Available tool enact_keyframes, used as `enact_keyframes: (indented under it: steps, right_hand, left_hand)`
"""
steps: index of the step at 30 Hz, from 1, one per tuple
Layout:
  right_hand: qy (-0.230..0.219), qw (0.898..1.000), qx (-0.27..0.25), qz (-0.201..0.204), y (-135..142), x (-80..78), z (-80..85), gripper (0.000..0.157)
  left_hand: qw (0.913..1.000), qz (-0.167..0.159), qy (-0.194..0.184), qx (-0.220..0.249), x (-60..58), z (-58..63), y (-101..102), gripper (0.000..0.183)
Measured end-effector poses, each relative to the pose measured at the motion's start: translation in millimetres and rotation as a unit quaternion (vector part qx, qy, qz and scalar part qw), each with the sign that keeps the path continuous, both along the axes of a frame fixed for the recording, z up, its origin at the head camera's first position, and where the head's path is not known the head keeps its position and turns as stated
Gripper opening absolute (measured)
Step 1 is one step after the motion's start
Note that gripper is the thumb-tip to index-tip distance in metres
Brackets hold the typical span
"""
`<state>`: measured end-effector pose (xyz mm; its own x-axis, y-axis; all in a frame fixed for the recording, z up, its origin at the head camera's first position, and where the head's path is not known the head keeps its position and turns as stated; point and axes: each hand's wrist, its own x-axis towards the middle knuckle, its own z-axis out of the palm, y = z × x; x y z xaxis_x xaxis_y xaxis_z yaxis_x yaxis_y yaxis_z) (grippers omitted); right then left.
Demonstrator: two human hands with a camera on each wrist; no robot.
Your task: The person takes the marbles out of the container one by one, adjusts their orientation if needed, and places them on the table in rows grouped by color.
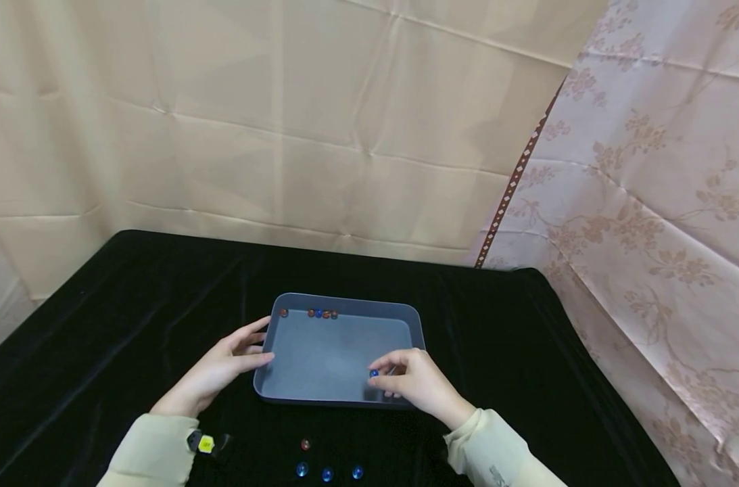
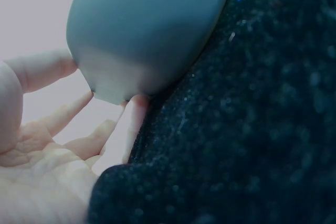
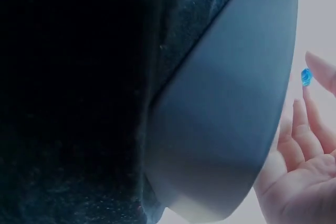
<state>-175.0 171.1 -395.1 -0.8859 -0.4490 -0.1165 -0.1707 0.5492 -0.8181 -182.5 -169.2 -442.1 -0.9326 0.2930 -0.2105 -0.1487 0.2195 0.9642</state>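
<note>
A blue glass marble (image 1: 374, 373) is pinched between the thumb and index finger of my right hand (image 1: 419, 384), over the right front part of a grey-blue tray (image 1: 339, 348). In the right wrist view the blue marble (image 3: 306, 77) shows at the fingertips, above the tray's rim. My left hand (image 1: 226, 365) holds the tray's left side, thumb at the rim and fingers against the outer wall (image 2: 142, 40). Along the tray's back edge lie a lone reddish-brown marble (image 1: 284, 312) and a short row of reddish-brown marbles (image 1: 335, 314) with one blue marble (image 1: 318, 313) among them.
In front of the tray, a reddish-brown marble (image 1: 305, 444) and three blue marbles (image 1: 327, 474) lie on the black cloth (image 1: 180, 304) covering the table. Behind the table hangs a beige curtain (image 1: 223, 135); a floral curtain (image 1: 649, 203) hangs at the right.
</note>
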Motion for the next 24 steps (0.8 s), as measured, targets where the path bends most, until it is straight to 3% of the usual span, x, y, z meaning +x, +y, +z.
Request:
enact_keyframes:
  steps: [24]
  right_hand:
    - [-0.043, 0.998, -0.039, 0.001, 16.3, 21.2, 3.7, 0.031]
  left_hand:
    - [1.0000, -0.003, -0.009, 0.002, -1.2, -0.8, -0.4, 0.074]
